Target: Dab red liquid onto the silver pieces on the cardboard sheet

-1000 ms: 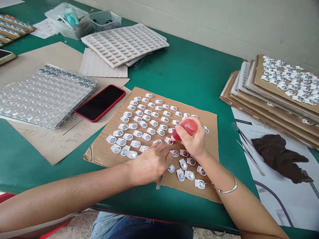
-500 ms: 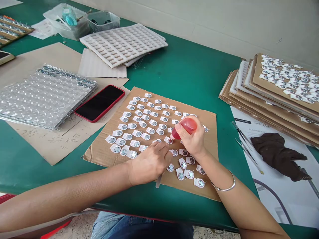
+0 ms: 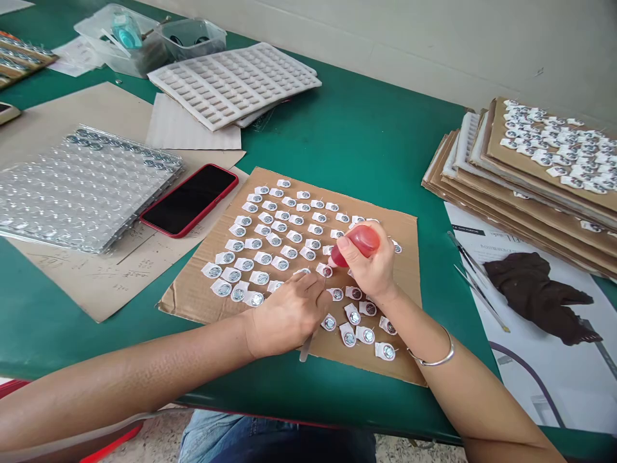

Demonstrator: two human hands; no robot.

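My right hand (image 3: 373,267) is closed round a translucent red squeeze bulb (image 3: 361,244), its narrow tip pointing down at a small round metal disc on a white paper tab (image 3: 324,270). Close beside it, my left hand (image 3: 289,314) is closed on what look like metal tweezers (image 3: 305,349); their flat end sticks out below the palm, and a thin tip shows near the same disc. Both hands are over a brown cardboard sheet (image 3: 193,302) covered with several rows of such tabbed discs. My hands and forearms hide some of them.
Stacked cardboard sheets with more discs (image 3: 463,186) stand at right, above loose tweezers (image 3: 477,283) and a dark cloth (image 3: 535,292). At left lie a red-cased phone (image 3: 190,199) and a clear blister tray (image 3: 91,186). White slotted trays (image 3: 231,83) and plastic tubs (image 3: 144,42) sit behind.
The whole view has shifted slightly. Both hands keep their grips, and the bulb's tip stays at the same disc.
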